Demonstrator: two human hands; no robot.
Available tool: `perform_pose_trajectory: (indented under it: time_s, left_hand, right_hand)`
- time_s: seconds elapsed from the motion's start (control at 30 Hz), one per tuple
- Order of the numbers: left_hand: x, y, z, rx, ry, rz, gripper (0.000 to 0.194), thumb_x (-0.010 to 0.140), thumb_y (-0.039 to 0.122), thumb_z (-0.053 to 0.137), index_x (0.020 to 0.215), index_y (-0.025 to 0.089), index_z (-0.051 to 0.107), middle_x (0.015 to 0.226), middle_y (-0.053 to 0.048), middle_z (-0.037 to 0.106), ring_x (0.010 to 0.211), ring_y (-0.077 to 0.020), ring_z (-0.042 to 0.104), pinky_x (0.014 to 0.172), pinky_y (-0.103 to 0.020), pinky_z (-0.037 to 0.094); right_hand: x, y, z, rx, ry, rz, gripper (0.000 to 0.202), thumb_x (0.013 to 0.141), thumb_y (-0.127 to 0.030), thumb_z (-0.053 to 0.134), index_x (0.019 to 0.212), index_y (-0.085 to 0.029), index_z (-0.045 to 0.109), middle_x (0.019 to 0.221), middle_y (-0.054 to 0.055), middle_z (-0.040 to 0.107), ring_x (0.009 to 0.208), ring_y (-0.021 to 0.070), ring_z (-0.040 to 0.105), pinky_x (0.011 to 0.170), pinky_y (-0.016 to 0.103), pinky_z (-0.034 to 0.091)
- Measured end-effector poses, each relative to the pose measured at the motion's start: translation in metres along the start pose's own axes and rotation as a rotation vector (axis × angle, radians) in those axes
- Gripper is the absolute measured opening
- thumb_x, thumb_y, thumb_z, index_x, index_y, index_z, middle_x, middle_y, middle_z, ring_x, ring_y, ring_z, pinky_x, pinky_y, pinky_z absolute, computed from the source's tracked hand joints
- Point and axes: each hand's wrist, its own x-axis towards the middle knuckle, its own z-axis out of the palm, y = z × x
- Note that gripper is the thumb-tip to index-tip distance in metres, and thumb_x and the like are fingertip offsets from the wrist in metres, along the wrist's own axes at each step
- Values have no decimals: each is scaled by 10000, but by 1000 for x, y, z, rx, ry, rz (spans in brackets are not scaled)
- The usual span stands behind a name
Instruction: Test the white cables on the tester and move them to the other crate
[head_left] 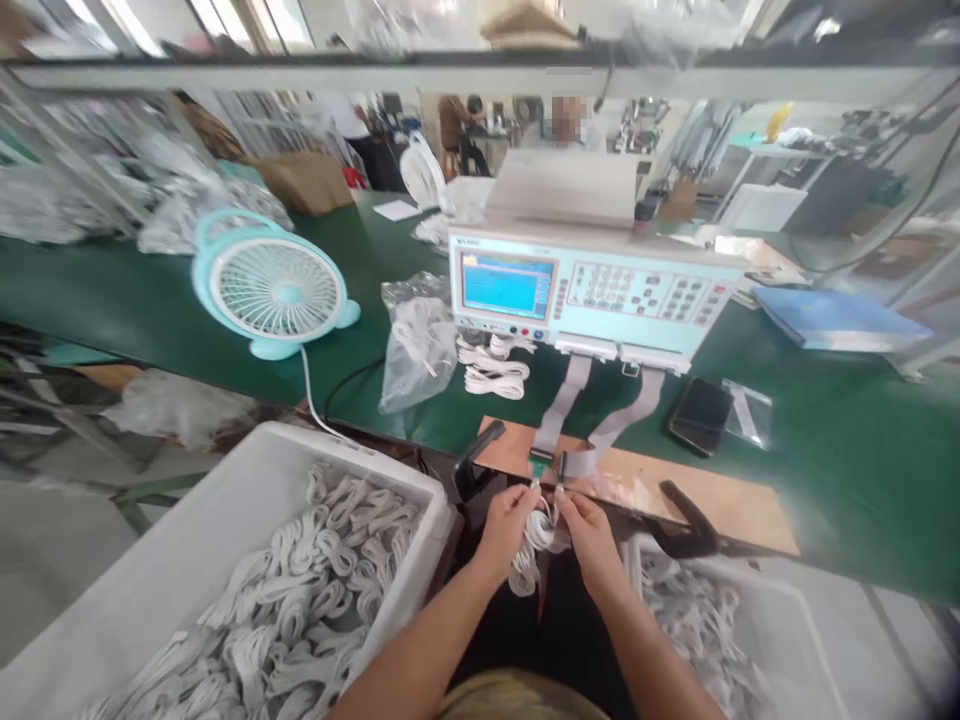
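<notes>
A coiled white cable (538, 530) hangs between my hands at the front edge of the bench. My left hand (510, 520) pinches one end of it against a small green connector board (538, 466). With thumb and fingers pressed together, my right hand (586, 528) grips the other end at a second dark connector (562, 468). Grey ribbon cables (562, 405) run from these connectors up to a tester (585, 295) with a lit blue screen. The connectors rest at a copper-coloured board (690, 490). My fingertips partly hide both cable ends.
A white bin (247, 500) of coiled cables stands at left, another bin (802, 610) at right. On the green bench are a fan (277, 285), bagged cable (421, 340), a phone (701, 415) and a blue folder (840, 318). Black clamps (476, 460) hold the board. People sit farther back.
</notes>
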Motion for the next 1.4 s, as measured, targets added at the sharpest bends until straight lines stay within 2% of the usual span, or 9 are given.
perform_pose_trajectory:
  time_s: [0.27,0.5,0.77,0.93,1.03,1.17,1.23,1.3,1.4]
  left_hand:
    - [13,4,4,62,-8,71,356,680,441,569,523,168,404,509,41,342,492,-85,318,475,-218,260]
    - [11,2,4,65,6,81,371,660,464,576,520,175,391,523,34,352,502,-91,323,479,-224,264]
    - [9,5,5,96,38,93,278,691,358,542,531,163,423,513,39,380,500,-85,346,475,-211,275]
    - [-9,6,11,72,-8,84,209,707,326,548,625,135,569,549,30,476,532,-88,436,504,-198,329]
    - [-22,0,11,-15,-81,-38,253,732,383,568,717,132,603,559,29,506,459,-60,414,445,-179,316]
    - [-31,-3,5,-263,-96,-205,313,746,461,562,706,151,549,515,48,466,332,-33,316,329,-166,241]
    - [-32,0,4,-406,-100,-202,303,752,440,570,665,157,508,521,53,448,330,-33,320,316,-161,250]
    - [-33,5,7,-517,-116,-139,279,760,393,581,645,163,474,521,63,416,341,-33,324,318,-154,263]
    - [-39,14,16,-581,-147,5,261,776,335,578,630,168,441,517,72,363,360,-35,324,331,-148,279]
  right_hand:
    - [0,-4,7,69,36,-9,358,614,-529,661,660,-174,653,572,11,568,541,142,474,522,247,360]
    - [-4,-4,10,75,59,-24,323,635,-494,658,667,-173,640,565,-2,535,521,131,429,527,252,355]
    - [1,11,9,21,82,-93,335,712,-483,578,618,-165,532,524,-38,416,505,102,355,502,230,288]
    - [-12,6,12,-52,71,-125,310,744,-415,520,566,-186,410,517,-60,364,496,83,326,500,214,287]
    - [-26,0,-17,-171,-18,-89,299,761,-395,476,564,-194,374,515,-61,350,486,80,320,488,212,280]
    - [-50,-5,-102,-746,-210,27,276,750,-327,486,528,-187,401,497,-41,379,495,94,367,496,225,282]
    - [-62,-4,-135,-1018,-62,58,211,713,-325,557,577,-180,487,577,1,492,572,126,451,555,249,336]
    - [-74,1,-142,-988,-8,94,209,683,-369,622,759,-179,576,764,56,590,680,165,524,629,286,394]
    - [-86,11,-109,-401,-319,215,424,723,-443,600,1068,-208,524,981,84,600,783,180,586,687,322,460]
